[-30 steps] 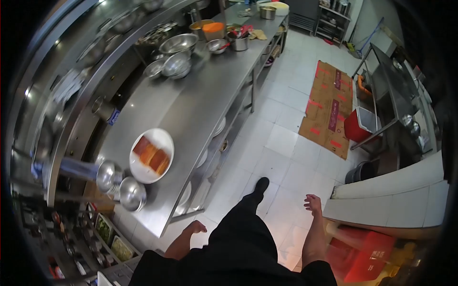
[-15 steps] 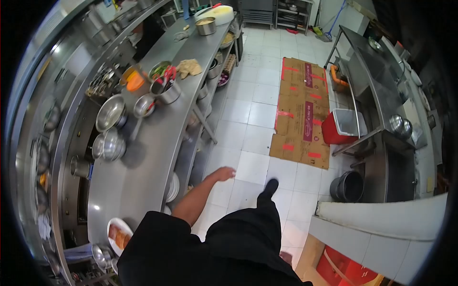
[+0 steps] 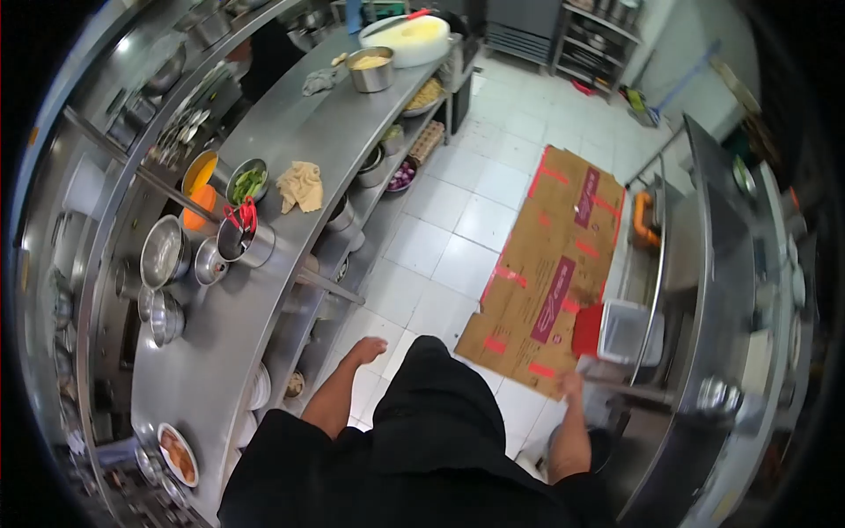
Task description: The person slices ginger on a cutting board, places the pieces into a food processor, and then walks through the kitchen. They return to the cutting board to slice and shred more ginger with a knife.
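Note:
My left hand hangs over the white floor tiles beside the steel counter. Its fingers are loosely stretched and it holds nothing. On the other side, my right hand is in front of the cardboard's near edge, close to a red bin with a white liner; its fingers are blurred and I cannot make out how they lie. Flattened cardboard with red tape covers the floor ahead. Neither hand touches the counter.
On the counter stand a pot with red-handled tools, steel bowls, a beige cloth and an oval plate of food. A steel sink table runs along the right. A dark bucket sits low beside my right forearm.
I have moved forward and the view has turned, bringing the cardboard and red bin nearer. My right arm has swung into view. My left hand stays empty at the counter's side.

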Tool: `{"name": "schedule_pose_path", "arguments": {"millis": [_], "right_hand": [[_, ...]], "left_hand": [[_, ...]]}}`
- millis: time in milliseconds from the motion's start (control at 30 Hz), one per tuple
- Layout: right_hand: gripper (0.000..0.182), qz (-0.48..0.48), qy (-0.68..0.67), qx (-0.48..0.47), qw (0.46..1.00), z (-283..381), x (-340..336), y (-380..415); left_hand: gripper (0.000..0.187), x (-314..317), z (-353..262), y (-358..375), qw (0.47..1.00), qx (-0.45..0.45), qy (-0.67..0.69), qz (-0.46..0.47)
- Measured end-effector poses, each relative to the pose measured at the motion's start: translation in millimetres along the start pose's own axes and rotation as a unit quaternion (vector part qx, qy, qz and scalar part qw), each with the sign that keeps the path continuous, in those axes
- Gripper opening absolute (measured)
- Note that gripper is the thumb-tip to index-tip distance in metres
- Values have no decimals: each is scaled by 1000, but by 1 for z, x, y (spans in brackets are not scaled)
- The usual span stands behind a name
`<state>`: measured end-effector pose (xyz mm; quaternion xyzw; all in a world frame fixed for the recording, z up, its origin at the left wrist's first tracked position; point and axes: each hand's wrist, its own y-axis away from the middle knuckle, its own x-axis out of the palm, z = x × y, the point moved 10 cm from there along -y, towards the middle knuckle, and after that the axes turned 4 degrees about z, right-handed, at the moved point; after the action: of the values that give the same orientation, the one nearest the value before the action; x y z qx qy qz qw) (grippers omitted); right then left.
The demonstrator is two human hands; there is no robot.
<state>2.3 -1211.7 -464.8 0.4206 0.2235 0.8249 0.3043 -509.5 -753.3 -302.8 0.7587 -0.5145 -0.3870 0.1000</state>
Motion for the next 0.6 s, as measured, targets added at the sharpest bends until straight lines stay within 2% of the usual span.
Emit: {"name": "schedule_pose_path", "arguments": {"millis": [33, 67, 100, 133, 167, 200, 233, 267, 300, 333, 367, 400, 433, 467, 500, 533, 567, 600], "right_hand": [[20, -198, 358, -99, 907, 121, 62, -2], [27, -161, 369, -90, 911, 190, 90, -41], [30, -217, 442, -125, 862, 256, 132, -54], [31, -209, 482, -125, 842, 309, 149, -94], [32, -178, 481, -193, 836, 354, 179, -125], [32, -163, 488, -189, 836, 376, 207, -150], [28, -172, 496, -202, 827, 403, 241, -165], [25, -179, 500, -220, 818, 424, 273, -190], [26, -118, 532, -230, 806, 431, 278, -236], [29, -58, 561, -240, 790, 424, 258, -285], [30, -27, 562, -203, 802, 391, 232, -325], [30, 1, 564, -171, 808, 386, 222, -359], [30, -10, 527, -146, 837, 376, 252, -345], [26, -52, 436, -129, 889, 371, 286, -315], [25, -28, 412, -186, 892, 357, 271, -330], [28, -58, 412, -193, 889, 359, 269, -326], [31, -89, 410, -199, 885, 354, 276, -320], [35, -122, 364, -155, 910, 348, 271, -317]], "left_hand": [[39, 8, 12, 2, 998, -48, 42, -9], [34, 16, 21, 6, 991, -108, 78, -28], [30, 26, 32, 12, 978, -171, 113, -45], [24, 37, 34, 9, 980, -165, 110, -18], [20, 55, 48, 9, 951, -237, 199, -12], [17, 74, 62, 11, 908, -310, 281, -18], [14, 95, 80, -2, 911, -306, 277, 6], [19, 96, 71, -6, 875, -369, 315, -11], [25, 89, 49, -11, 868, -354, 346, -34], [26, 96, 49, -29, 871, -328, 366, -11], [28, 92, 45, -61, 876, -293, 383, 8], [24, 84, 34, -89, 875, -343, 339, 32], [23, 79, 38, -147, 903, -348, 245, 50], [22, 67, 31, -188, 920, -357, 146, 76], [23, 35, -1, -237, 970, -217, 44, 98], [25, -15, -49, -291, 989, -68, -60, 113], [29, -56, -63, -344, 994, -53, -85, 31], [31, -117, -109, -380, 996, 47, -51, -56]]}}
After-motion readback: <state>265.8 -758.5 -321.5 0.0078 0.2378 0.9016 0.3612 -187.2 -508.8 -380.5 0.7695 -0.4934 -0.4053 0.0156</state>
